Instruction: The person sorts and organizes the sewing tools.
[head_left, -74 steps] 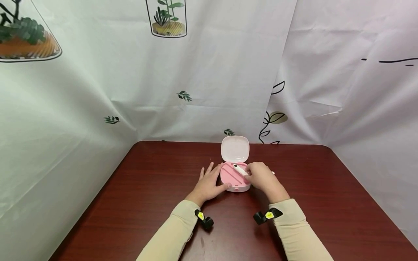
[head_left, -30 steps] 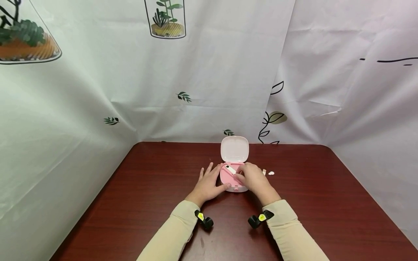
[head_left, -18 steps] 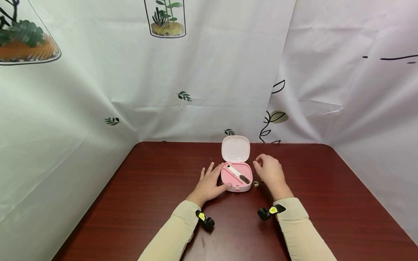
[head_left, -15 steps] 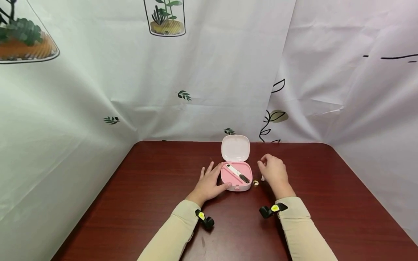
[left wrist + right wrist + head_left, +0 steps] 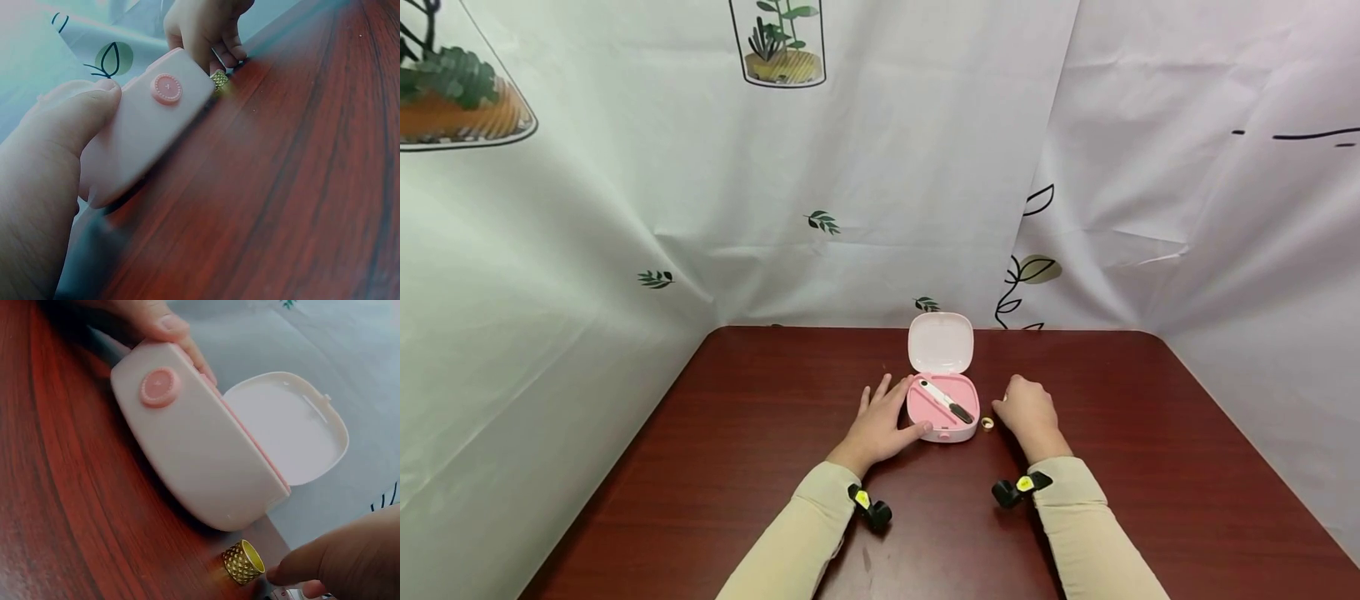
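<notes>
"While our left hand lies spread along the case, presumably steadying it, does our curled right hand hold anything?"

"We cannot tell; the thimble lies between, the white tool inside, the lid raised behind, likely for access."

Pale pink box, deeper pink tray, white-and-dark tool, gold dimple-patterned thimble, reddish-brown grained table, white leaf-printed cloth

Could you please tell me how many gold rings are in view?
1: the gold ring sits on the table between the case and the right hand, which could hide another.
</notes>
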Demonstrator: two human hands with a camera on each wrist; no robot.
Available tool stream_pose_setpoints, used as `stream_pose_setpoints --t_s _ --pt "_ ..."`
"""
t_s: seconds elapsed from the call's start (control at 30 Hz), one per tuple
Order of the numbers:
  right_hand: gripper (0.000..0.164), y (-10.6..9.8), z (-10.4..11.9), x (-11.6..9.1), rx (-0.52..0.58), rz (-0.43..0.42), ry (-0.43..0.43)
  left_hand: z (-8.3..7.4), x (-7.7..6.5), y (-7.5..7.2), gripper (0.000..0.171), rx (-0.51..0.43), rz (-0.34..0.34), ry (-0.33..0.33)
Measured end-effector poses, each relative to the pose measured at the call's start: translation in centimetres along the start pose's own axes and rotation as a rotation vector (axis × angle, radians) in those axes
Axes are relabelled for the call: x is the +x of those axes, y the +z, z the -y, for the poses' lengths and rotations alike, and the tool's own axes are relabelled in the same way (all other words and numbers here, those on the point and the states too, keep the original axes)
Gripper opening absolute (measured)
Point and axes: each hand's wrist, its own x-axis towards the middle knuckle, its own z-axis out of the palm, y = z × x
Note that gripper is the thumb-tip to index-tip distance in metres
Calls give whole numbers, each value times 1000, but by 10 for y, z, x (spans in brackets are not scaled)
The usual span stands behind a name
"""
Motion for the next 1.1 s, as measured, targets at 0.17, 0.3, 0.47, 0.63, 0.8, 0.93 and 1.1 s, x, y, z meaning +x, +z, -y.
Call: stream_pose_setpoints --t_s 0.17,0.3,0.47,0.63,0.8,0.93,1.1 --pt "20 3 -1 1 -22 -11 -9 0 0 0 90 -1 2 -2" --pt "18 3 -1 3 -24 -11 -2 -1 1 -1 90 -2 2 1" --pt "18 2 0 2 1 -37 -7 -1 1 -1 90 -17 -8 16" --pt "12 -4 7 1 64 -52 -40 1 0 0 90 -21 -9 14" --pt "10 -8 17 0 117 -70 -94 3 0 1 91 -22 -7 11" --pt "10 -12 25 -2 143 -76 -148 2 0 1 91 -23 -1 9" --pt "10 -12 34 -3 133 -83 -245 2 1 1 92 -27 -6 9"
